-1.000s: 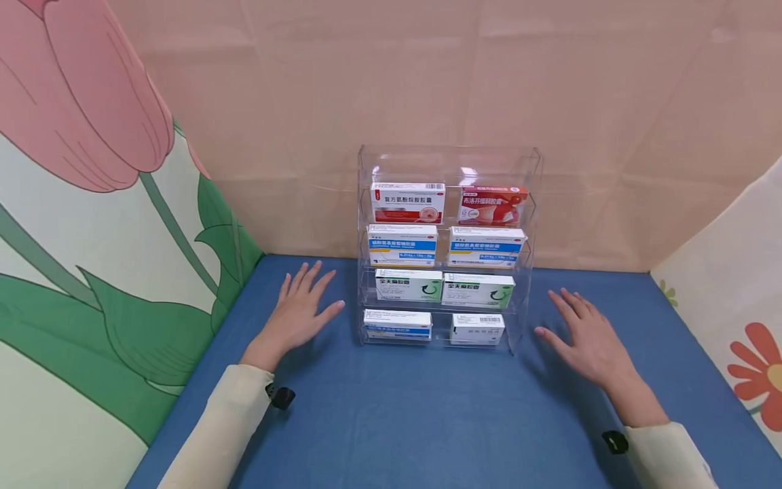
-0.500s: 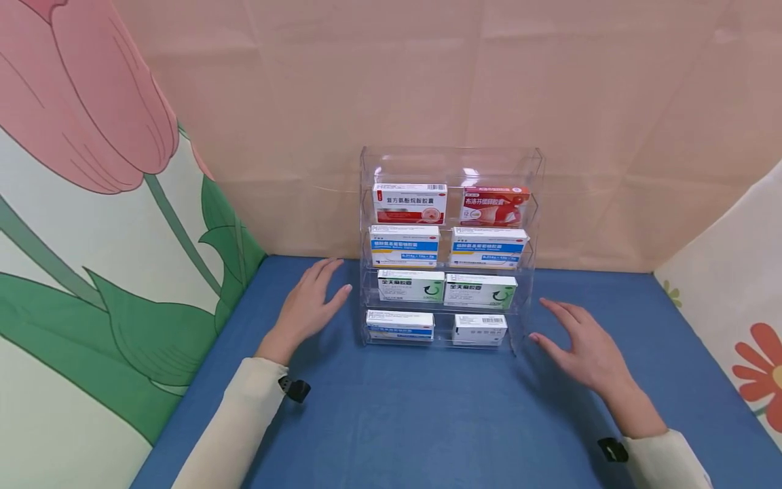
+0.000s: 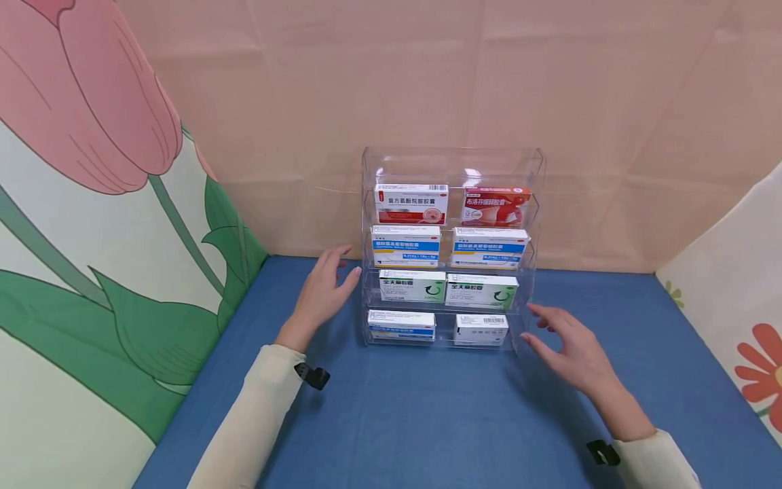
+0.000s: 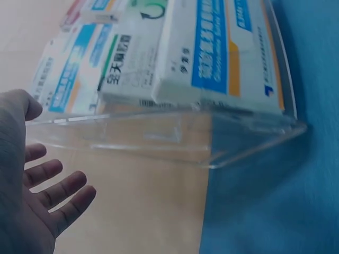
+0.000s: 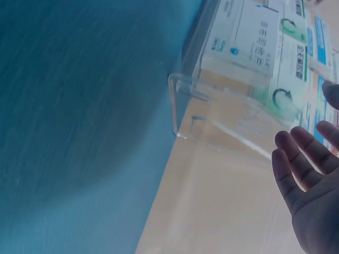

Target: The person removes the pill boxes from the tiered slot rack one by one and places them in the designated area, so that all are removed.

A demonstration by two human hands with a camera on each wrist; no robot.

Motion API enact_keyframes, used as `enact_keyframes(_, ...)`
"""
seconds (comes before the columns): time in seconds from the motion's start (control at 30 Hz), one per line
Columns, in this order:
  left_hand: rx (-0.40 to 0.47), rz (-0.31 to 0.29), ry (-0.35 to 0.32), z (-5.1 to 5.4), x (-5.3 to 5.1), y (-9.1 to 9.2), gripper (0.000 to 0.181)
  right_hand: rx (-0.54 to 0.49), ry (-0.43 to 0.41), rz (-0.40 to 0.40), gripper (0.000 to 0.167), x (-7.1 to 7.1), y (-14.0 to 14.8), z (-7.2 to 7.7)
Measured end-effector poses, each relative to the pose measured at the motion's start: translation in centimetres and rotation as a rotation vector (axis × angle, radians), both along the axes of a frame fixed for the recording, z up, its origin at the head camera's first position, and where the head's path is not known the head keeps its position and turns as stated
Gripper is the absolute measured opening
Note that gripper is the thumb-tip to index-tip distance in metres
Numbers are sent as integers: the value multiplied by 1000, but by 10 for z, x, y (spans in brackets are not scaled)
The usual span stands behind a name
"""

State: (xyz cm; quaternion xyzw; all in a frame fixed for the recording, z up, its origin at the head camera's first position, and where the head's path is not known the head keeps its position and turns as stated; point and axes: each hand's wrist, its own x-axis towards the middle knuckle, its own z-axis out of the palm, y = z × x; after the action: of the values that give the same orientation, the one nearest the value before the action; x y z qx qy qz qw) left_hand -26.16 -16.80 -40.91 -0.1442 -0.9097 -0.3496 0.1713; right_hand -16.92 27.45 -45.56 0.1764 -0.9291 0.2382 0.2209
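A clear plastic tiered rack [image 3: 452, 160] stands on the blue tabletop, with several medicine boxes on its shelves. Its top filled row has a white-and-red box [image 3: 411, 204] and a red box [image 3: 495, 206]. Below sit white-and-blue boxes [image 3: 406, 246], then white-and-green boxes [image 3: 412, 286]. On the lowest shelf are a white-and-blue box [image 3: 400, 325] and a plain white box [image 3: 480, 330]. My left hand [image 3: 324, 288] is just left of the rack, fingers loosely bent, holding nothing. My right hand [image 3: 568, 346] is close to the rack's right side, thumb and fingers apart, holding nothing. Whether either touches the rack, I cannot tell.
The blue tabletop [image 3: 403, 421] stretches in front of the rack. Behind it hangs a beige cloth backdrop [image 3: 293, 122]. A tulip-printed panel [image 3: 91, 102] borders the left, and a flower-printed panel [image 3: 721, 285] the right.
Both hands have moved inward toward the rack, the left one rightward and the right one leftward. Their fingers are more bent than before. The rack and boxes have stayed put.
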Motion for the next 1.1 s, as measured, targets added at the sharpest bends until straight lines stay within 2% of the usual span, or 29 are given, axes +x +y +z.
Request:
enact_keyframes(0.27, 107, -32, 43, 3, -12, 13, 52, -33, -46, 44, 56, 0, -15, -1)
enact_keyframes(0.47, 203, -56, 39, 8, -17, 21, 47, -34, -59, 55, 52, -1, -25, -3)
enact_keyframes(0.8, 319, -50, -6, 18, -29, 33, 43, -50, -171, 58, 45, -6, -38, -1)
enact_keyframes(1.1, 351, -11, 7, 30, -42, 40, 41, 40, -263, 13, 43, -12, -47, 2)
